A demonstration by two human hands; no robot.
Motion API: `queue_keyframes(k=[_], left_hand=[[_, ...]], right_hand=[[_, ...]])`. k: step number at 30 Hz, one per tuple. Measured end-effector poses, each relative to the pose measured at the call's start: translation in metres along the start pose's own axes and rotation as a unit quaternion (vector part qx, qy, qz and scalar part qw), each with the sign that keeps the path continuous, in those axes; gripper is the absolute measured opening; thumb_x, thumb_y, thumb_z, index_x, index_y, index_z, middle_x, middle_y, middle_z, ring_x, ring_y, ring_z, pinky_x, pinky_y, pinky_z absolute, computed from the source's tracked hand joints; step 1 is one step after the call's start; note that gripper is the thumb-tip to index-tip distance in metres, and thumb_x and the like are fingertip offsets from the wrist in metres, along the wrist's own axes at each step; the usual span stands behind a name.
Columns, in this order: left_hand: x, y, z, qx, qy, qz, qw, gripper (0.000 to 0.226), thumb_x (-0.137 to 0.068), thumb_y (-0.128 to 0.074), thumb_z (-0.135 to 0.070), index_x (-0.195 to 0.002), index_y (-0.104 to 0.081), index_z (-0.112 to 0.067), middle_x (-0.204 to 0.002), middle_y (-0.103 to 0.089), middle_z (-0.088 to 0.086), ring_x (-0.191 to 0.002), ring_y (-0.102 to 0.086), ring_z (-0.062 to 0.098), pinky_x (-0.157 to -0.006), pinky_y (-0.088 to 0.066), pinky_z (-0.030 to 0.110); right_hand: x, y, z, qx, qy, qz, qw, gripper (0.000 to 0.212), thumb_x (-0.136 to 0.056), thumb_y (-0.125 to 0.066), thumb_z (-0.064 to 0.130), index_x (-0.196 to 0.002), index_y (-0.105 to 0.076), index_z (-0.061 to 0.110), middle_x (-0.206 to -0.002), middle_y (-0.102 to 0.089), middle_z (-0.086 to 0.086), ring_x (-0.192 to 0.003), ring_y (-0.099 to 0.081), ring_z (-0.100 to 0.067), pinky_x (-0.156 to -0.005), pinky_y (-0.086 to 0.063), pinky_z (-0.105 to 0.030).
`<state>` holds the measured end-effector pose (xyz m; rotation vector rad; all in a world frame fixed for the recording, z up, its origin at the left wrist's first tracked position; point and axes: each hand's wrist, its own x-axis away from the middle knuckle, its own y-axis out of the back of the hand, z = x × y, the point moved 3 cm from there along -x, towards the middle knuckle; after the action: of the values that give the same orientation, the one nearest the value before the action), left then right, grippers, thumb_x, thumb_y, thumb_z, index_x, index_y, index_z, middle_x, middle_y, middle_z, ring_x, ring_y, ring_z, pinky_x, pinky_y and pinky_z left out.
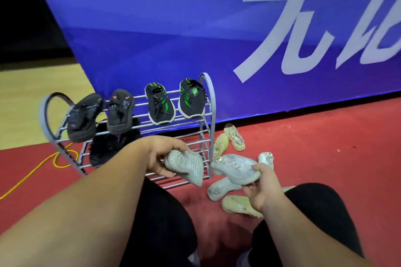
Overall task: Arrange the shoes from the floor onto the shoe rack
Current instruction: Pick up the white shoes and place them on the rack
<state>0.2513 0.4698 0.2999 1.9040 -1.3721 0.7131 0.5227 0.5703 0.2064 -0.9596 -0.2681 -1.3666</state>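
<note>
Left hand (160, 156) grips one grey sneaker (186, 167), right hand (262, 188) grips a second grey sneaker (234, 168). Four dark shoes (159, 104) top the rack (208, 102) at eleven o'clock; at least five pale shoes (219, 188) at its three o'clock.

"What is this place, a gym?"

"A sports hall or event venue, I'd say. There's a pale wooden court floor (26, 97) over there, with a red floor covering (325, 136) laid beside it."

"And behind?"

"A big blue banner (152, 17) with huge white Chinese characters (293, 28) that reaches down to the floor. A yellow cable (63, 166) trails loose across the red, and a metal shoe rack (212, 102) stands just before the banner."
</note>
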Motion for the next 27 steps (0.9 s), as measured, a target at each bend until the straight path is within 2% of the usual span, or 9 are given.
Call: queue_keyframes(k=[2,4,6,10,13,16,19,22,27], left_hand=[[0.019,0.015,0.008,0.016,-0.012,-0.004,1.0,0.021,-0.085,-0.07,-0.023,-0.105,-0.075,-0.017,-0.094,-0.073,0.01,-0.085,-0.069,0.026,-0.08,-0.059,0.044],[0.034,0.027,0.016,0.048,-0.027,-0.003,0.998,0.013,-0.087,-0.069,-0.02,-0.096,-0.079,-0.019,-0.096,-0.075,0.01,-0.09,-0.071,0.026,-0.087,-0.058,0.046],[0.043,0.036,0.025,0.08,-0.041,-0.008,0.996,0.012,-0.09,-0.068,-0.018,-0.094,-0.08,-0.017,-0.095,-0.076,0.01,-0.09,-0.072,0.025,-0.086,-0.059,0.046],[0.051,0.045,0.039,0.101,-0.073,-0.032,0.992,0.034,-0.09,-0.073,-0.018,-0.122,-0.068,-0.007,-0.094,-0.075,0.01,-0.08,-0.073,0.022,-0.07,-0.064,0.038],[0.05,0.046,0.043,0.116,-0.112,-0.061,0.985,0.042,-0.083,-0.08,-0.012,-0.119,-0.057,-0.012,-0.107,-0.071,0.015,-0.094,-0.069,0.031,-0.088,-0.058,0.054],[0.045,0.045,0.043,0.136,-0.122,-0.057,0.981,0.053,-0.083,-0.081,-0.007,-0.124,-0.048,-0.018,-0.12,-0.064,0.012,-0.099,-0.069,0.032,-0.077,-0.06,0.059],[0.03,0.043,0.046,0.175,-0.13,-0.051,0.975,0.053,-0.082,-0.081,-0.003,-0.121,-0.049,-0.02,-0.125,-0.058,0.008,-0.105,-0.065,0.033,-0.083,-0.059,0.061],[0.007,0.045,0.055,0.199,-0.153,-0.065,0.966,0.057,-0.078,-0.084,-0.003,-0.117,-0.049,-0.024,-0.128,-0.055,0.007,-0.1,-0.064,0.029,-0.084,-0.06,0.057],[-0.028,0.053,0.07,0.207,-0.198,-0.114,0.951,0.065,-0.072,-0.088,-0.003,-0.116,-0.046,-0.026,-0.119,-0.056,0.007,-0.085,-0.065,0.024,-0.086,-0.061,0.054]], right_hand=[[0.009,-0.008,-0.009,0.0,-0.007,0.019,1.0,0.03,-0.087,-0.061,0.015,-0.115,-0.066,0.008,-0.106,-0.071,-0.013,-0.093,-0.069,-0.028,-0.099,-0.054,-0.04],[0.015,-0.016,-0.016,-0.016,-0.011,0.037,0.999,0.03,-0.087,-0.061,0.014,-0.115,-0.066,0.007,-0.102,-0.072,-0.012,-0.089,-0.069,-0.027,-0.088,-0.057,-0.036],[0.019,-0.026,-0.022,-0.033,-0.02,0.062,0.997,0.035,-0.085,-0.061,0.014,-0.12,-0.066,0.007,-0.102,-0.073,-0.012,-0.088,-0.069,-0.026,-0.08,-0.057,-0.034],[0.022,-0.049,-0.031,-0.075,-0.028,0.087,0.993,0.043,-0.086,-0.06,0.013,-0.128,-0.065,0.008,-0.118,-0.07,-0.012,-0.096,-0.07,-0.027,-0.07,-0.06,-0.033],[0.02,-0.061,-0.035,-0.105,-0.028,0.086,0.99,0.046,-0.086,-0.062,0.013,-0.131,-0.064,0.009,-0.132,-0.067,-0.015,-0.117,-0.066,-0.03,-0.087,-0.06,-0.04],[0.016,-0.067,-0.036,-0.117,-0.034,0.101,0.987,0.044,-0.088,-0.062,0.01,-0.131,-0.063,0.008,-0.133,-0.066,-0.018,-0.121,-0.065,-0.033,-0.101,-0.055,-0.045],[0.007,-0.07,-0.038,-0.131,-0.037,0.112,0.984,0.041,-0.091,-0.059,0.006,-0.132,-0.062,0.007,-0.131,-0.067,-0.018,-0.12,-0.066,-0.035,-0.101,-0.055,-0.046],[-0.007,-0.076,-0.042,-0.135,-0.034,0.115,0.984,0.043,-0.093,-0.055,0.004,-0.135,-0.06,0.007,-0.132,-0.067,-0.017,-0.121,-0.065,-0.034,-0.103,-0.053,-0.045],[-0.028,-0.091,-0.055,-0.14,-0.044,0.13,0.981,0.046,-0.093,-0.051,0.001,-0.139,-0.057,0.005,-0.13,-0.069,-0.018,-0.121,-0.067,-0.036,-0.108,-0.049,-0.046]])
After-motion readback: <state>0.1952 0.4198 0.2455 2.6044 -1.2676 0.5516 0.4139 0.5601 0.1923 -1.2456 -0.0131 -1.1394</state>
